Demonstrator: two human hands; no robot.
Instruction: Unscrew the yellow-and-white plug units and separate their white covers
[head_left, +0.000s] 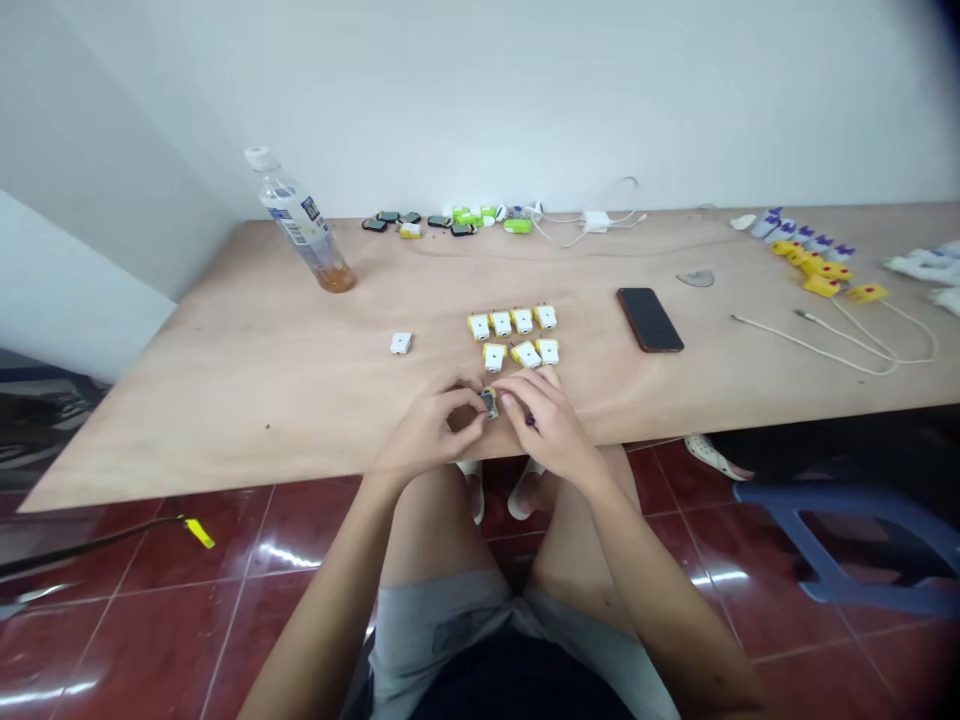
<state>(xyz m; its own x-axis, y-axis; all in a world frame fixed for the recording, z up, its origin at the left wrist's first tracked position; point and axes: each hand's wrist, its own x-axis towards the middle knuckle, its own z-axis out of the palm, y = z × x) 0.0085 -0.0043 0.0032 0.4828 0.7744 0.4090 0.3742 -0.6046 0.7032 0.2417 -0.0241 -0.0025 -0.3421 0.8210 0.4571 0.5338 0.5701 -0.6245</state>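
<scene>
My left hand (437, 427) pinches a small open yellow case (490, 402) near the table's front edge, its grey, circuit-like inside facing up. Close against it from the right is my right hand (546, 418), fingers curled with the tips at the case. A small dark end (530, 420) shows by the right palm; the rest is hidden by the fingers. Just beyond the hands, several small white-and-yellow boxes (522, 321) lie in two rows. To their left sits a separate small white piece (400, 343).
A tilted-looking bottle (304, 225) stands at the back left. Dark and green small parts (469, 217) lie along the wall with a white cable (596, 222). Rightward are a phone (650, 320), a grey flat piece (696, 279), yellow blocks (821, 285) and cables (862, 355).
</scene>
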